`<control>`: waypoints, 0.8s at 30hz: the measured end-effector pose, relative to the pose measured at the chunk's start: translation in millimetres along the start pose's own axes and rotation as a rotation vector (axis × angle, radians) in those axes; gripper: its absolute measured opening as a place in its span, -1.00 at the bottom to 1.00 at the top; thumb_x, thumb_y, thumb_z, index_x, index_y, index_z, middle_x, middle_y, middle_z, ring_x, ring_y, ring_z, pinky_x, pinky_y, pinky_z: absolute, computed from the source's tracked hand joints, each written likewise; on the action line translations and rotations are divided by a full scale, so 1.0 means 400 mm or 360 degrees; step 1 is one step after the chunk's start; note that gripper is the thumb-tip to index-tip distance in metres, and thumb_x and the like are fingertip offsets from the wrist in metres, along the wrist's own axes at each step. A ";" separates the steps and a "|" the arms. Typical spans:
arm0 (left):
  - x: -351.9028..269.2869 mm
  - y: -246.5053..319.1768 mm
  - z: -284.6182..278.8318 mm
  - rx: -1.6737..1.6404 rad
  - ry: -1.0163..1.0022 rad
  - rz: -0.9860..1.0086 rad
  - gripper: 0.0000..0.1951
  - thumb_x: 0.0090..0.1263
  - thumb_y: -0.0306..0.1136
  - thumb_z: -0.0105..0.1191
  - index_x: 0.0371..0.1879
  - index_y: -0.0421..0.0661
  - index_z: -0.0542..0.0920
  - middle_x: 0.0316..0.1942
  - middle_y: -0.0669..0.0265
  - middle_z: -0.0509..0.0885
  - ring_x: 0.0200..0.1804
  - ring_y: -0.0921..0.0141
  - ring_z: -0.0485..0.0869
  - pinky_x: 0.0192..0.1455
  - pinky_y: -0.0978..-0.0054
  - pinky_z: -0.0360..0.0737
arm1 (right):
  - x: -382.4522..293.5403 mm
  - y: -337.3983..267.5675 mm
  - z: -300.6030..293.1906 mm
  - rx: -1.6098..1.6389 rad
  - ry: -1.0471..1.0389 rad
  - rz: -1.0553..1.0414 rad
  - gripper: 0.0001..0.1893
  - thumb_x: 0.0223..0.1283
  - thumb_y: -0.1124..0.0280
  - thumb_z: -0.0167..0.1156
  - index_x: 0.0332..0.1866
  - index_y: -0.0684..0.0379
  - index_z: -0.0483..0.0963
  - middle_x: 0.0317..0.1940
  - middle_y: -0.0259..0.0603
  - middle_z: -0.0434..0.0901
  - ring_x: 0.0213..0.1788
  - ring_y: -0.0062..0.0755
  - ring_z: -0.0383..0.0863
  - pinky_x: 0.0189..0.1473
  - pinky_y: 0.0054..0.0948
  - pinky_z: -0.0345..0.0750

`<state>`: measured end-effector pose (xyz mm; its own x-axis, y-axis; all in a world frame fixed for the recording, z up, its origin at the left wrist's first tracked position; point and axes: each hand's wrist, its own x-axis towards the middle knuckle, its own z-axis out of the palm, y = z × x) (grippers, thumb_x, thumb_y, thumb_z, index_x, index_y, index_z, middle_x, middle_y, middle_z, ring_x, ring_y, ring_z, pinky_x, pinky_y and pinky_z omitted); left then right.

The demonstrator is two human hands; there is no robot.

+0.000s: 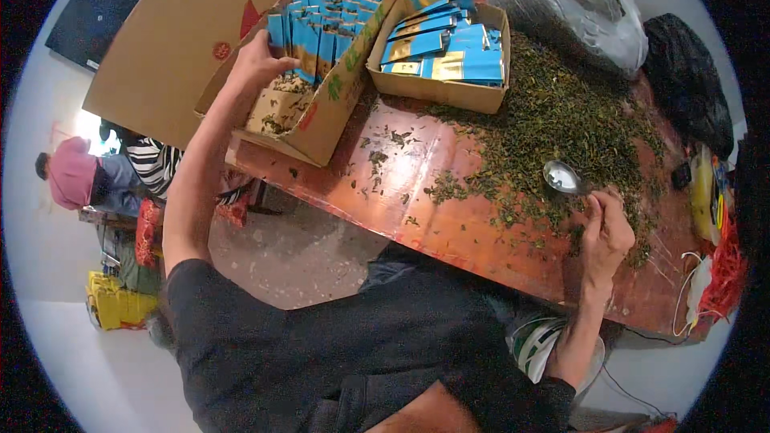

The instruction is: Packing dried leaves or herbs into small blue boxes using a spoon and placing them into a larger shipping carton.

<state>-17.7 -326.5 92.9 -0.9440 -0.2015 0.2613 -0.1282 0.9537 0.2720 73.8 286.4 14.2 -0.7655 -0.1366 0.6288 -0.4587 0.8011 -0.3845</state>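
Note:
My right hand (pixel 604 234) grips a metal spoon (pixel 562 177) by its handle. The spoon's bowl is over the near side of a broad heap of loose dried tea leaves (pixel 559 114). My left hand (pixel 257 63) reaches into a long cardboard box (pixel 337 108). Its thumb lies against upright blue-and-gold packets (pixel 310 42) standing in packed rows there; the other fingers are partly hidden, so a hold on one packet cannot be made out. Loose leaves lie on the box's bare near end. A smaller cardboard box (pixel 442 93) alongside holds flat-lying blue packets (pixel 463 63).
The boxes and leaves rest on a reddish wooden table (pixel 355 204). A clear plastic bag (pixel 577 6) and a black bag (pixel 689 81) stand at the back right. Red plastic strands (pixel 725 273) lie at the right edge. Another person (pixel 72 174) sits at far left.

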 end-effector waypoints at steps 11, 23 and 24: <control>0.068 0.020 0.069 0.0134 -0.0490 -0.0415 -0.36 0.08 -0.16 0.58 0.11 -0.20 0.64 -0.04 0.04 0.79 -0.10 0.23 0.81 -0.09 0.24 0.74 | -0.003 -0.003 0.023 -0.0003 0.0016 0.0037 -0.95 0.39 0.61 0.24 -0.14 0.28 0.62 -0.33 -0.12 0.71 -0.39 -0.34 0.70 -0.33 -0.40 0.63; 0.066 -0.033 0.107 -0.0036 -0.0571 -0.0341 -0.34 0.10 -0.03 0.59 0.04 -0.23 0.63 -0.14 0.01 0.80 -0.19 0.19 0.82 -0.13 0.23 0.75 | -0.002 -0.010 0.037 -0.0030 0.0052 0.0094 -0.94 0.37 0.55 0.29 -0.14 0.28 0.66 -0.32 -0.12 0.75 -0.36 -0.30 0.73 -0.23 -0.41 0.62; 0.068 -0.047 0.112 -0.0034 -0.0569 -0.0345 -0.34 0.10 -0.03 0.59 0.04 -0.23 0.63 -0.14 0.01 0.80 -0.19 0.19 0.82 -0.13 0.23 0.75 | -0.002 -0.010 0.039 -0.0016 0.0053 0.0109 -0.93 0.37 0.55 0.29 -0.14 0.28 0.67 -0.31 -0.12 0.76 -0.36 -0.30 0.74 -0.22 -0.42 0.62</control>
<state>-54.5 -339.7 53.5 -0.9425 -0.3031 -0.1407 -0.3326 0.8922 0.3057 69.0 274.3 4.6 -0.7794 -0.0619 0.6235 -0.4010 0.8138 -0.4205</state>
